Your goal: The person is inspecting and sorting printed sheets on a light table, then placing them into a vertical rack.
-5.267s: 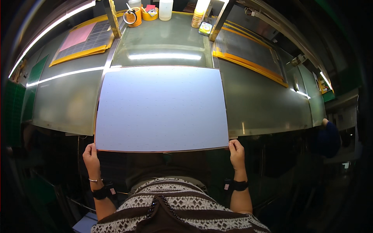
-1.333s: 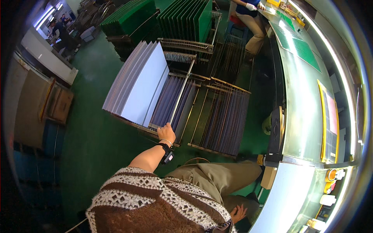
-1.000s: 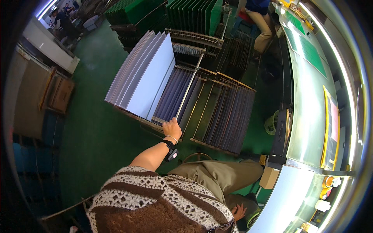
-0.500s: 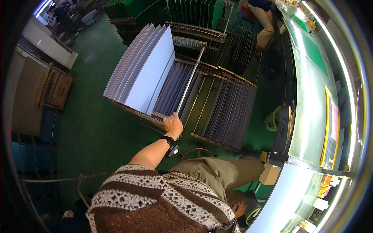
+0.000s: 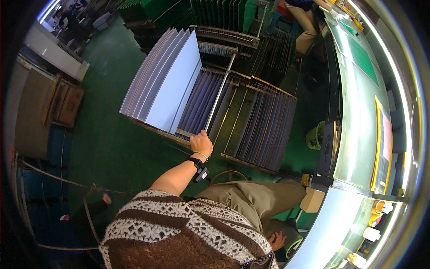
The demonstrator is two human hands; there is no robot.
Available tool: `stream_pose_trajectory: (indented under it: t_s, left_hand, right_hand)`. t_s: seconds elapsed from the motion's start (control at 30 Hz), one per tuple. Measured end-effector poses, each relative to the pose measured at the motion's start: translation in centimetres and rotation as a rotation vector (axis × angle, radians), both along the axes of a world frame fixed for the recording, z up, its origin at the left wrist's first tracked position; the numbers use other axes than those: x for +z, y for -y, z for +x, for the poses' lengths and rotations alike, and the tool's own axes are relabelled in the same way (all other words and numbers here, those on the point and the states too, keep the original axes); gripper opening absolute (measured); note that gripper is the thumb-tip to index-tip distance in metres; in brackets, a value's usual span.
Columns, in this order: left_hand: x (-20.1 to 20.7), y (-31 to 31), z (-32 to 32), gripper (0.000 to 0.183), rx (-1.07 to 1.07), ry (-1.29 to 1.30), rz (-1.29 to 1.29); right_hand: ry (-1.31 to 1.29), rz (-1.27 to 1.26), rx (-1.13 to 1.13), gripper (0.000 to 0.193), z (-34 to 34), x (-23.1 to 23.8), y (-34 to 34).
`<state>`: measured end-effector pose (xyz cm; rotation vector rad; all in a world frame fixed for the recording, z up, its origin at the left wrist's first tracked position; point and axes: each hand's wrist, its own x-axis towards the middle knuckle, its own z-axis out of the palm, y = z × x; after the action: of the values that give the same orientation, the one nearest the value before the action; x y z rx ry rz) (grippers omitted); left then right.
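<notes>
My left hand point(image 5: 201, 144) is closed around the near end of a long metal bar point(image 5: 217, 98) that runs along the right side of a slotted rack. In that rack, several thin, flat pale panels point(image 5: 174, 85) stand on edge. To their right lies a row of dark slots point(image 5: 202, 98). A black band with a small device point(image 5: 200, 174) sits on my left wrist. Low in the picture, my right hand point(image 5: 277, 240) rests by my dark trouser leg, its fingers apart and nothing visible in them.
A second rack of dark slats point(image 5: 265, 130) stands right of the first, with green panels point(image 5: 224, 15) beyond. A lit workbench point(image 5: 358, 148) curves along the right, near a green bin point(image 5: 315, 136) and a small carton point(image 5: 312, 200). A co-worker point(image 5: 303, 27) sits at the far right.
My left hand has stayed on the bar, with hardly any shift. At lower left, a thin frame and a dark-clothed person have come further into view. The far co-worker's gloved hand has moved.
</notes>
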<state>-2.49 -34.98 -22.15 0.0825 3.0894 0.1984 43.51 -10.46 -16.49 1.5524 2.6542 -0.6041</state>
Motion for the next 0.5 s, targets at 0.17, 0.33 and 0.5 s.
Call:
stream_pose_trajectory:
  t_s: [0.17,0.33,0.5]
  left_hand:
    - [-0.3,0.2,0.0,0.033,-0.002,0.006,-0.013]
    - [-0.4,0.1,0.2,0.031,-0.011,-0.015,-0.010]
    - [-0.1,0.1,-0.1,0.023,-0.012,0.047,-0.043]
  right_hand:
    - [0.024,0.005,0.014,0.022,0.2,-0.4,-0.2]
    - [0.017,-0.003,-0.022,0.023,-0.3,0.0,0.1]
    - [0.001,0.001,0.003,0.024,-0.2,0.1,0.1]
